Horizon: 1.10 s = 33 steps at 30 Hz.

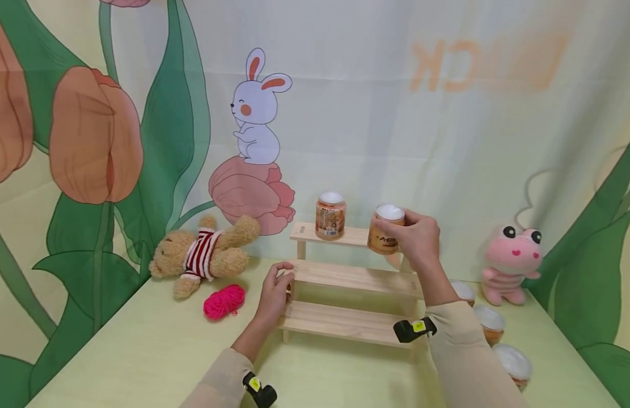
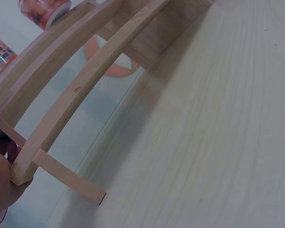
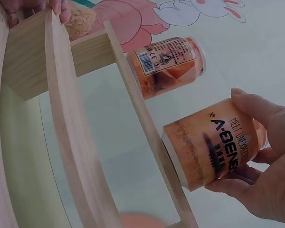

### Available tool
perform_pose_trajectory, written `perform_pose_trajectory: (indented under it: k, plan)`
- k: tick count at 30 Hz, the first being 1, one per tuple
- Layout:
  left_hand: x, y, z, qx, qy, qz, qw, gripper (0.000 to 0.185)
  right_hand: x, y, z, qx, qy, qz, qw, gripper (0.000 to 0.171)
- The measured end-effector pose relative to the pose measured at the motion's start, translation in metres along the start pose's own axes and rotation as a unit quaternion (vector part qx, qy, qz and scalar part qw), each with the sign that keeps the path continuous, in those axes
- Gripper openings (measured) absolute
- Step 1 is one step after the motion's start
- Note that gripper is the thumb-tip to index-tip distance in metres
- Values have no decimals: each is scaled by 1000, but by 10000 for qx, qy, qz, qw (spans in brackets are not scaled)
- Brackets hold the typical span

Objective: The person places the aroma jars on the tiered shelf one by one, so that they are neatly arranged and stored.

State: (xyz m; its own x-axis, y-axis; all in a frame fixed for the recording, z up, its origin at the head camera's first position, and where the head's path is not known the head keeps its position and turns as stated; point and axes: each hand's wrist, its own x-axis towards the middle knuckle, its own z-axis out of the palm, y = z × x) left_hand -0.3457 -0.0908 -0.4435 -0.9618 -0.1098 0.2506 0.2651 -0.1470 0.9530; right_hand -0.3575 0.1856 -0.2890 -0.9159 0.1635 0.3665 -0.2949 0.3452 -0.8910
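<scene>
A three-tier wooden step shelf [image 1: 345, 327] stands in front of me. My left hand [image 1: 274, 294] grips its left end, fingers curled at the middle and lower tiers. In my right hand [image 1: 421, 238] is an orange printed can [image 1: 383, 235] with a white top, pinched between thumb and fingers. The right wrist view shows this can [image 3: 204, 147] upright relative to the shelf, its base right at the top tier's edge. A second orange can [image 1: 330, 216] stands on the top tier, left of the held one.
Several more white-topped cans [image 1: 489, 324] stand on the table right of the shelf, beside my right forearm. A pink plush frog [image 1: 512, 263] sits behind them. On the left lie a teddy bear [image 1: 204, 255] and a bundle of pink yarn [image 1: 224, 302]. A printed curtain [image 1: 355, 124] hangs behind.
</scene>
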Motion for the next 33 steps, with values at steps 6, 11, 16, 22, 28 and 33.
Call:
perform_pose_trajectory:
  k: [6,11,16,22,28,33]
  plan:
    - [-4,12,-2,-82,-151,-58,9998,23,11,3,2,-168,-201,43,9996,68]
    - [-11,22,0,-35,-291,-83,9995,25,17,8,2,-158,-150,124,9997,71]
    - [-4,8,-2,-117,-179,-70,9997,24,19,9,9,-158,122,124,9997,69]
    - [0,4,-2,76,-50,59,9999,24,20,7,12,-90,266,38,9996,65]
    - [-3,1,-1,94,-4,55,9999,23,14,7,6,-52,-75,465,9989,81]
    - [0,-3,-2,124,22,140,9998,23,3,10,-4,-226,-220,839,9960,94]
